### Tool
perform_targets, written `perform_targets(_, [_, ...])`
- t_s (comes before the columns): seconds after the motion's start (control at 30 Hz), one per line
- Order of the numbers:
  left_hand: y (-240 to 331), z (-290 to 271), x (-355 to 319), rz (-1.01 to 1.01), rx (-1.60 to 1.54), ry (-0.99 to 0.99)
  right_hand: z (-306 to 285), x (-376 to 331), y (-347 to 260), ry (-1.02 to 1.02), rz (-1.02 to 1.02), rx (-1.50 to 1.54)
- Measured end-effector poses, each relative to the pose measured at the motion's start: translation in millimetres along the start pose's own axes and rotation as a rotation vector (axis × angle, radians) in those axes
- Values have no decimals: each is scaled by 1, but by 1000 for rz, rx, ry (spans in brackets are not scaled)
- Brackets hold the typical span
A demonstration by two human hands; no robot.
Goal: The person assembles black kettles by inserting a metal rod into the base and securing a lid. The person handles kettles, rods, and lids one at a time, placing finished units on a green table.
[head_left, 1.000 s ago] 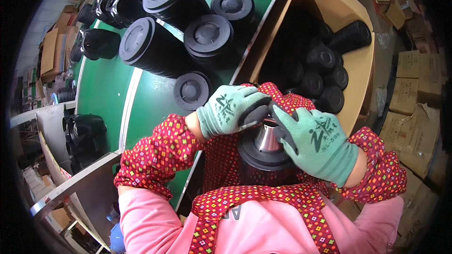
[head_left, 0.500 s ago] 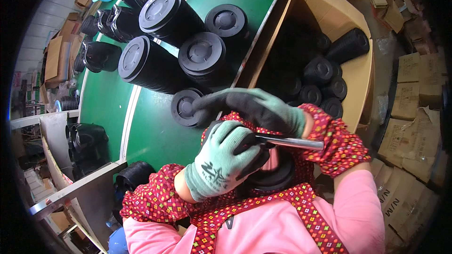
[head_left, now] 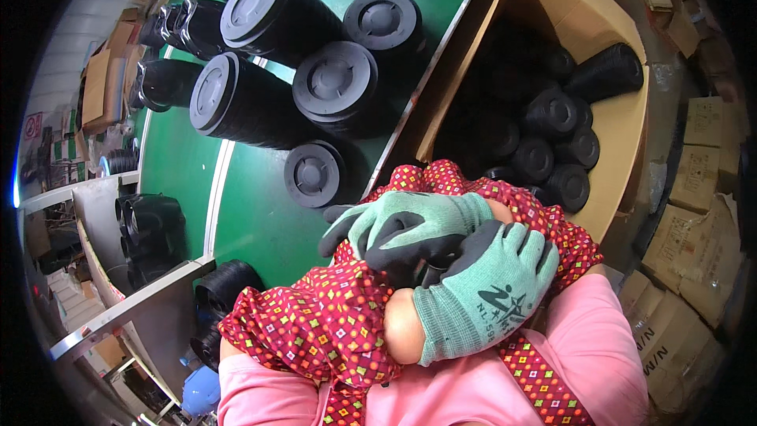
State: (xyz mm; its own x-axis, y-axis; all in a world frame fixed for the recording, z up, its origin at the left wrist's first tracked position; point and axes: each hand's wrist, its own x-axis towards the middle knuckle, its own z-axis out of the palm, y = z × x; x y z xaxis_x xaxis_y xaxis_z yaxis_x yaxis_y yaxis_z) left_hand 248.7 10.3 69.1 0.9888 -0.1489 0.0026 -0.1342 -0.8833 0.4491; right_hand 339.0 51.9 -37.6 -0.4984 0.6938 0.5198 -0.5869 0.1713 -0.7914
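Gloved in pale green with dark palms, my two hands meet close in front of my chest. My left hand (head_left: 495,288) shows its printed back, its fingers curled over; what they hold is hidden. Beside and partly above it, my right hand (head_left: 418,227) has its thumb and fingers bent inward over a small dark shiny thing (head_left: 431,270) between the hands, whose kind I cannot make out. Just past the right fingertips, a round black disc-topped piece (head_left: 314,174) stands on the green table (head_left: 256,205).
Stacks of black ribbed round pieces (head_left: 335,83) crowd the table, with glossy black parts (head_left: 169,83) further left. At the right stands an open cardboard box (head_left: 611,134) holding several black cylinders. A metal rail (head_left: 134,308) crosses the lower left; flattened cartons (head_left: 686,244) lie far right.
My left hand has moved right and turned, crossing below the right one. The shiny metal rod that stuck out of it is out of sight. My right hand has lowered and curled inward.
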Motion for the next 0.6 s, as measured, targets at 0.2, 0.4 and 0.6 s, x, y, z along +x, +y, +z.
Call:
perform_targets(0.2, [3,-3,-4,23,-225,9,14,-7,14,104,-327,-241])
perform_targets(0.4, [-5,3,-7,127,-379,63,11,-15,-7,119,-231,-334])
perform_targets(0.6, [-45,16,-59,364,-1072,503,40,-103,-81,354,476,-922])
